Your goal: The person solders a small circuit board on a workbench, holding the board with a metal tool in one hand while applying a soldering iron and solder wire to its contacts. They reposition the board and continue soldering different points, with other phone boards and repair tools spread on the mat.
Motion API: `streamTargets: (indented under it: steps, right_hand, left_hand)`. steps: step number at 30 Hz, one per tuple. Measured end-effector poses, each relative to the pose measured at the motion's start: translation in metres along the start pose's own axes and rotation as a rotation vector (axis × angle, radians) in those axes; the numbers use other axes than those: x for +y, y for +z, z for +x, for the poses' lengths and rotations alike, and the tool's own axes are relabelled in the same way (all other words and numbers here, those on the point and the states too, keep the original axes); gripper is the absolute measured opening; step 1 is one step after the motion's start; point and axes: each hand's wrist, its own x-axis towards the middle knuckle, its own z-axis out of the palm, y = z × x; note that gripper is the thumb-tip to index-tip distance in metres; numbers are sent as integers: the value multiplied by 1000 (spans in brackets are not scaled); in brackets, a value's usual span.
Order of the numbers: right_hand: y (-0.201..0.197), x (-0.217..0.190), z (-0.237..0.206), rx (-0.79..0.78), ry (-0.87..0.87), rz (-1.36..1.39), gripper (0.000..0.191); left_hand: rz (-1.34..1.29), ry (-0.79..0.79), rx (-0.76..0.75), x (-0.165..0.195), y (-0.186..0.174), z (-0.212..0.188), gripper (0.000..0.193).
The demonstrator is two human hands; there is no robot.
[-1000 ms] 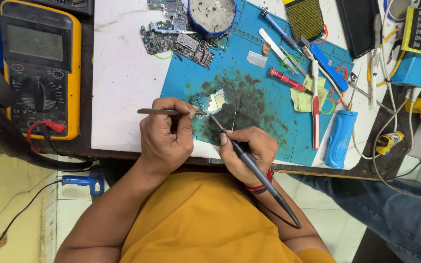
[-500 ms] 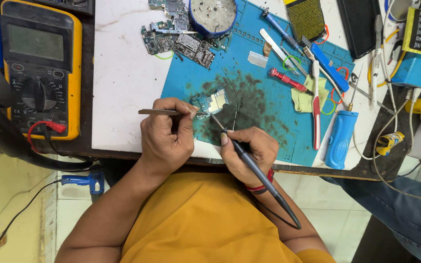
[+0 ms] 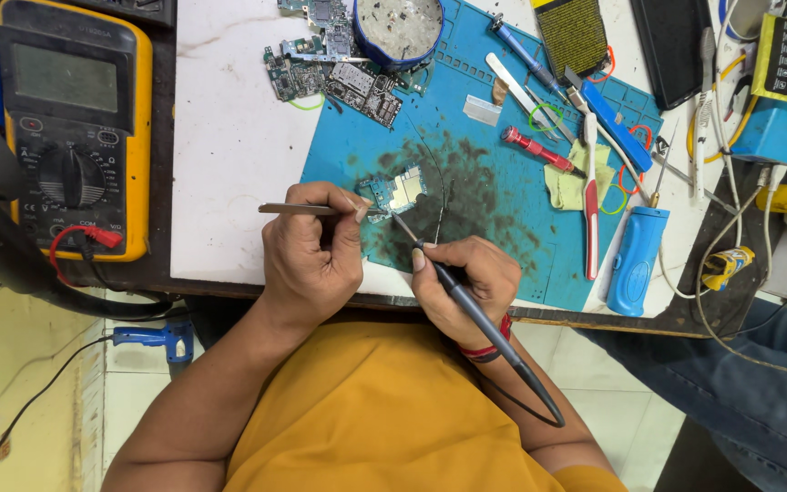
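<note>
A small circuit board (image 3: 395, 191) lies on a stained blue work mat (image 3: 494, 196). My left hand (image 3: 307, 255) pinches metal tweezers (image 3: 298, 210) whose tips reach the board's left edge. My right hand (image 3: 466, 282) grips a black soldering iron (image 3: 475, 314) like a pen. Its tip touches the board's lower edge, and its cable trails back over my wrist. A thin wire curves across the mat just right of the board.
A yellow multimeter (image 3: 70, 118) sits at the left with a red lead. More circuit boards (image 3: 339, 68) and a round blue tin (image 3: 400, 27) lie at the back. Screwdrivers, tweezers, a blue cylinder tool (image 3: 632, 260) and cables crowd the right. Another person's jeans-clad leg (image 3: 749, 401) is at lower right.
</note>
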Motion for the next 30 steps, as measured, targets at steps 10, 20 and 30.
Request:
streamTargets:
  steps: [10, 20, 30]
  right_hand:
    - [0, -2, 0, 3, 13, -4, 12]
    - [0, 0, -2, 8, 17, -1, 12]
    - [0, -1, 1, -8, 3, -4, 13]
  left_hand:
    - [-13, 3, -13, -1, -1, 0, 17]
    - [-8, 7, -3, -1, 0, 0, 17]
    - [-9, 2, -5, -1, 0, -1, 17]
